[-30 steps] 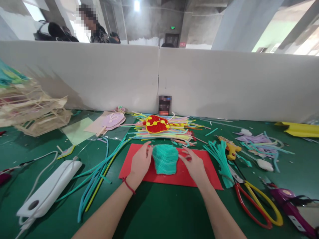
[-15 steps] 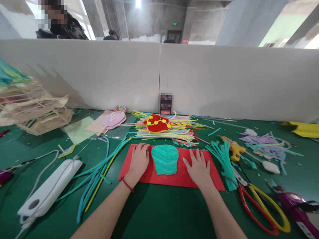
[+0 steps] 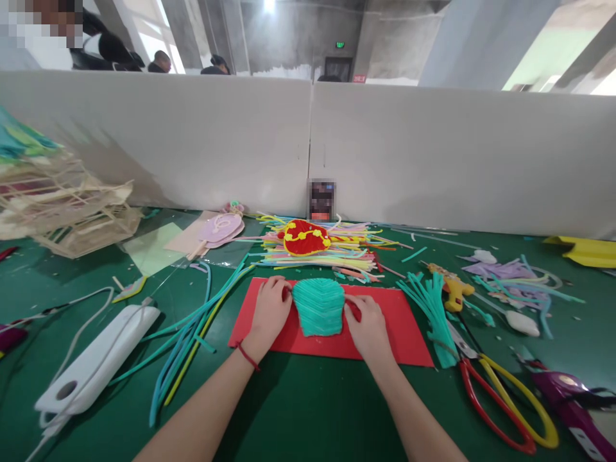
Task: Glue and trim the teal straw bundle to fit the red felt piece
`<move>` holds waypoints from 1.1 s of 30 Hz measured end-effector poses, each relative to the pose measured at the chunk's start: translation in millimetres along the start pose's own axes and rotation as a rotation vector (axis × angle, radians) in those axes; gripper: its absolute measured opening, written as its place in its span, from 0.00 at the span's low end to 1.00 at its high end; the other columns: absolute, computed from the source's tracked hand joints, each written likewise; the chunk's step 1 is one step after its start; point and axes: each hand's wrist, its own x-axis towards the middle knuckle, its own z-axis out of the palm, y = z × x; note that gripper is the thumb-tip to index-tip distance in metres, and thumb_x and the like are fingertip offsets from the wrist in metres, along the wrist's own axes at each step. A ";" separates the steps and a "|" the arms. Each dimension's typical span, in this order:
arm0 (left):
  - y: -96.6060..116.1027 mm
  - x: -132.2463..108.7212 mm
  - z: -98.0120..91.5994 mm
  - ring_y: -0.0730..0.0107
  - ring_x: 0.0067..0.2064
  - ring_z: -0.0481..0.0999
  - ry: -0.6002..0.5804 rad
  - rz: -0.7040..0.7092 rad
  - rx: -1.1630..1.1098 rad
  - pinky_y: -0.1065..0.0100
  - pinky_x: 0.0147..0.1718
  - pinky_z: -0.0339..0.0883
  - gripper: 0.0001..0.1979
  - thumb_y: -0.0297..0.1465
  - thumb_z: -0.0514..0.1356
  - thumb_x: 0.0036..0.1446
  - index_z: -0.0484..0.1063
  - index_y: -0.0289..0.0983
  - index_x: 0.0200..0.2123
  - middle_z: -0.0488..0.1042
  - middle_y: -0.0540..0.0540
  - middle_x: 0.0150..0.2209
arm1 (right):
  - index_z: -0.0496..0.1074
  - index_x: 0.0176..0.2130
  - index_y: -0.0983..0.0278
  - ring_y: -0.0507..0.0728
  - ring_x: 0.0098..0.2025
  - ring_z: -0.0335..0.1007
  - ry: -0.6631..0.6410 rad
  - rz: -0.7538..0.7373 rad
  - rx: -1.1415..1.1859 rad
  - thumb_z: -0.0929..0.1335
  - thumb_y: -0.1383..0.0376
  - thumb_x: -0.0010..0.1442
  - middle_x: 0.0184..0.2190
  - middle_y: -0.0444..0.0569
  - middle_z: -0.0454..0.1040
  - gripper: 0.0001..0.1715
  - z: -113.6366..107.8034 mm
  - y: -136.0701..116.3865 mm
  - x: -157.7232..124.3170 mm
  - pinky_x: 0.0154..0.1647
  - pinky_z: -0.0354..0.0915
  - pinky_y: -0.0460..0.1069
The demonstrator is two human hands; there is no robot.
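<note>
A turquoise panel (image 3: 318,308) of ribbed pipe cleaners, wide at the top and narrower below, lies on a red sheet (image 3: 404,327). At its left edge is my left hand (image 3: 272,309), with a red cord on the wrist; thumb and index finger are closed at the panel's side. Opposite, my right hand (image 3: 369,326) pinches the right edge, fingers bent inward. The panel rests flat between both hands. Just beyond the sheet, a red fuzzy shape with yellow flowers (image 3: 306,238) sits on a heap of loose pipe cleaners (image 3: 327,262).
To the right are a turquoise pipe-cleaner bundle (image 3: 436,321), scissors (image 3: 510,404), a yellow glue gun (image 3: 455,292) and a purple glue gun (image 3: 568,404). A white power strip (image 3: 99,362) and loose stems (image 3: 185,346) lie left. A white partition (image 3: 192,141) stands behind.
My right hand has moved left from the red sheet to the panel's edge, its spread fingers now bent into a pinch. My left fingers have drawn closer to the panel's left side.
</note>
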 end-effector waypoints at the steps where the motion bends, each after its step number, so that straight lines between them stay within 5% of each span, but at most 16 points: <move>1: -0.6 0.1 0.8 0.58 0.50 0.69 -0.001 0.001 -0.009 0.57 0.51 0.63 0.07 0.22 0.54 0.55 0.70 0.36 0.33 0.71 0.40 0.45 | 0.75 0.44 0.64 0.64 0.44 0.67 -0.005 0.000 -0.022 0.61 0.63 0.59 0.42 0.56 0.72 0.18 1.0 -0.8 -0.8 0.47 0.62 0.59; 22: 6.6 -1.2 0.4 0.61 0.59 0.62 -0.092 -0.002 0.032 0.50 0.59 0.48 0.11 0.26 0.55 0.58 0.72 0.40 0.42 0.70 0.43 0.52 | 0.72 0.37 0.63 0.61 0.42 0.69 0.004 0.005 0.265 0.62 0.63 0.56 0.38 0.54 0.73 0.12 0.0 9.6 3.2 0.47 0.65 0.57; 33: 2.7 -4.2 4.2 0.59 0.57 0.65 -0.014 -0.008 -0.060 0.49 0.59 0.49 0.12 0.24 0.54 0.56 0.74 0.41 0.40 0.72 0.44 0.50 | 0.73 0.36 0.62 0.61 0.41 0.70 0.001 0.002 0.272 0.62 0.63 0.54 0.37 0.53 0.73 0.12 -1.8 7.3 3.0 0.46 0.66 0.57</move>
